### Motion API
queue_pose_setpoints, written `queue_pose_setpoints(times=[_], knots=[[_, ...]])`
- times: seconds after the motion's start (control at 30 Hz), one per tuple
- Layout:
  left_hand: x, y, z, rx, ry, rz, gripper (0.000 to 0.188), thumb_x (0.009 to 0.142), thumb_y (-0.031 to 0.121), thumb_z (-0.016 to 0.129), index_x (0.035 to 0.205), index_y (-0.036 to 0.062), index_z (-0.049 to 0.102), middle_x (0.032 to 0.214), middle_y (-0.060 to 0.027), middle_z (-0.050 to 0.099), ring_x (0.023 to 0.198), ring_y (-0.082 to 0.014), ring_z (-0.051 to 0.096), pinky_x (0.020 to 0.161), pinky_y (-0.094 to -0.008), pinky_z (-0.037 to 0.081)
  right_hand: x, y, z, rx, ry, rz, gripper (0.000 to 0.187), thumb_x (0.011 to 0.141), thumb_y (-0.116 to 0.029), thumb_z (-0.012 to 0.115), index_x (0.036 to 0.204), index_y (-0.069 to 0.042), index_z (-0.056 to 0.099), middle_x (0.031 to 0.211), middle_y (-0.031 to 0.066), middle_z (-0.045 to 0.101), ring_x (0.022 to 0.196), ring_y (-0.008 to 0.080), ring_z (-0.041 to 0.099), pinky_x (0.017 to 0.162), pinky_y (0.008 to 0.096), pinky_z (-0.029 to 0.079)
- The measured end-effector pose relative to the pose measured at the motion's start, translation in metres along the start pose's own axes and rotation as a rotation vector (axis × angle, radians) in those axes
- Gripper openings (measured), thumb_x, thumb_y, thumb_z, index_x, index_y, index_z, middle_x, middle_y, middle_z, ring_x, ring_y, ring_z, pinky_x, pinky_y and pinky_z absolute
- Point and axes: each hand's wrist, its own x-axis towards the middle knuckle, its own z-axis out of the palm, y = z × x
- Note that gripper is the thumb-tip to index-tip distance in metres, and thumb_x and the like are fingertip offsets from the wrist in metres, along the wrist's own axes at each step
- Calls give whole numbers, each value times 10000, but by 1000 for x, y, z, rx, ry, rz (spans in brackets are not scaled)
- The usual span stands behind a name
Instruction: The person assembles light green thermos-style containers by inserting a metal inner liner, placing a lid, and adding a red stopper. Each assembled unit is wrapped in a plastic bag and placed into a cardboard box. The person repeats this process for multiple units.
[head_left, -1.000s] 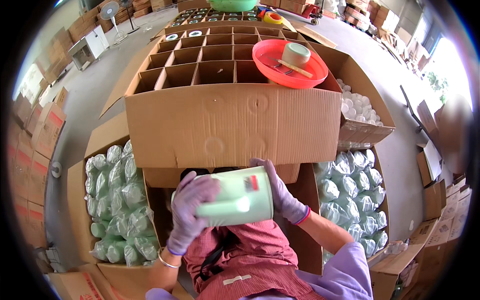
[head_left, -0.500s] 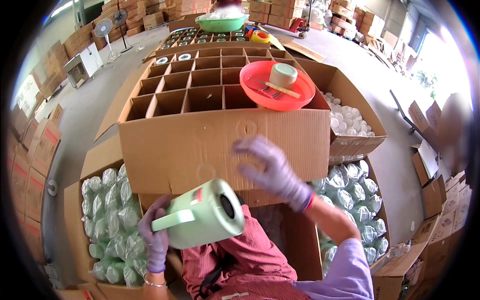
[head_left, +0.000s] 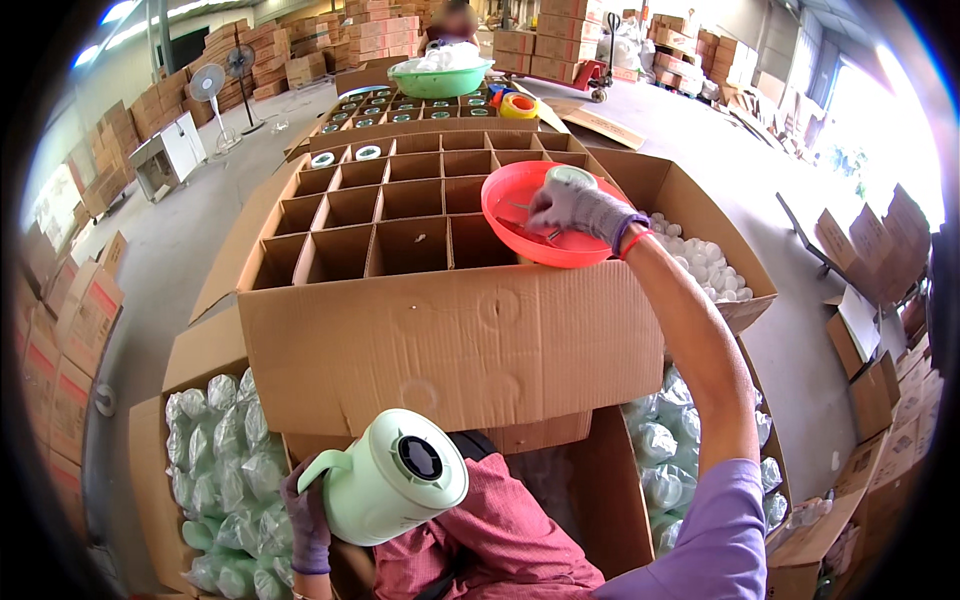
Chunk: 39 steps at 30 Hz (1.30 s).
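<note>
A mint-green jug (head_left: 385,490) with a side handle lies tilted over my lap, its end with a round black centre turned up. My left hand (head_left: 308,515), in a purple-grey glove, is closed on it by the handle side. My right hand (head_left: 585,212), gloved alike, reaches into a red plastic basin (head_left: 505,190) with its fingers curled down. What the fingers pinch is hidden; a thin metal end shows beneath them. A pale green round piece (head_left: 572,176) stands in the basin behind the hand. The basin rests on the divided carton's right corner.
The large divided carton (head_left: 450,345) stands before me, two jugs (head_left: 367,153) in its far cells. Open boxes of plastic-wrapped green items flank my legs (head_left: 225,450) (head_left: 665,470). White caps (head_left: 705,262) fill a box at right. Beyond are a green basin (head_left: 440,82) and tape roll (head_left: 519,105).
My right hand has moved from above the jug forward into the red basin, covering the wooden-handled tool there. The jug has been turned and lowered slightly in my left hand.
</note>
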Motion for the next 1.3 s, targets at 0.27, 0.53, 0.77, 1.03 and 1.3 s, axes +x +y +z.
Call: queue_pose_setpoints(times=[0.27, 0.53, 0.77, 1.03, 1.3], knots=[[13, -42, -39, 496, -71, 207, 263, 969, 158, 575, 1146, -25, 642, 1091, -138, 628, 980, -224, 616, 845, -340, 518, -3, 0, 11, 128, 163, -71, 304, 771, -293, 637, 870, -18, 723, 772, 125, 706, 647, 211, 671, 608, 347, 534], [23, -20, -30, 591, -151, 224, 222, 968, 184, 556, 972, 1, 682, 873, -102, 690, 715, -188, 643, 616, -296, 499, -138, -106, 83, 200, 213, -1056, 142, 802, -154, 665, 942, -133, 660, 993, 28, 626, 941, 209, 622, 844, 405, 518], [44, -12, -29, 906, -361, 534, 285, 852, 188, 639, 1104, 55, 653, 944, -95, 706, 1008, -306, 632, 856, -379, 497, -154, -142, 145, -4, 353, -1509, 216, 740, -225, 693, 925, -124, 648, 1080, 66, 570, 1062, 254, 583, 963, 541, 497], [20, 37, 11, 855, -342, 691, 297, 887, 175, 643, 1135, 14, 670, 941, -91, 722, 859, -229, 688, 783, -327, 536, -169, -128, 171, 370, -20, -1072, 283, 826, -318, 731, 920, -92, 590, 911, 104, 598, 759, 310, 632, 685, 401, 523], [-71, 23, 27, 367, -2, 77, 275, 884, 29, 566, 1136, -40, 650, 923, -123, 720, 861, -177, 672, 785, -306, 520, -162, -122, 177, 562, -353, -495, 300, 874, -341, 726, 971, -78, 619, 755, 130, 659, 659, 227, 647, 619, 381, 501]])
